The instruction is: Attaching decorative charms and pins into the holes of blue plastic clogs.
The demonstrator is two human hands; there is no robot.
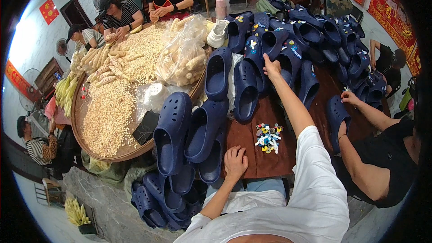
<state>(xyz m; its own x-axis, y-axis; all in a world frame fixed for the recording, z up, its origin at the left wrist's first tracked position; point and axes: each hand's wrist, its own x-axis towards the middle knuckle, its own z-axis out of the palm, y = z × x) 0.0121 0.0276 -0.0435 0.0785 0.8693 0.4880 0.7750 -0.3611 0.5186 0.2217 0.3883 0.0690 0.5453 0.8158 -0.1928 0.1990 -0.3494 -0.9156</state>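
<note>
From the head camera, the step in hand looks like picking the next shoe from the stock. The person's right hand (271, 68) is stretched far forward over the brown table (252, 153) and rests on a dark blue perforated foam clog (264, 48) at the near edge of the big heap of dark blue clogs (324, 36). The fingers curl over the clog's rim, partly closed, more a hook than a full clasp; whether the clog is actually lifted cannot be told. The left hand (235, 162) lies flat on the table's near edge, fingers loosely together, palm down, holding nothing, just beside a row of dark blue clogs (193, 130) that hangs over the table's left side.

Between the two hands, near the right forearm, lies a small pile of colourful plastic shoe charms (268, 137), untouched. By my judgement the next move calls for a firmer grip on the clog's rim and a clean pull toward the body.

To the right, another person's hand (348, 97) touches a separate dark blue clog (335, 114). On the left, a wide round woven tray of pale corn kernels (108, 117) overlaps the table.
</note>
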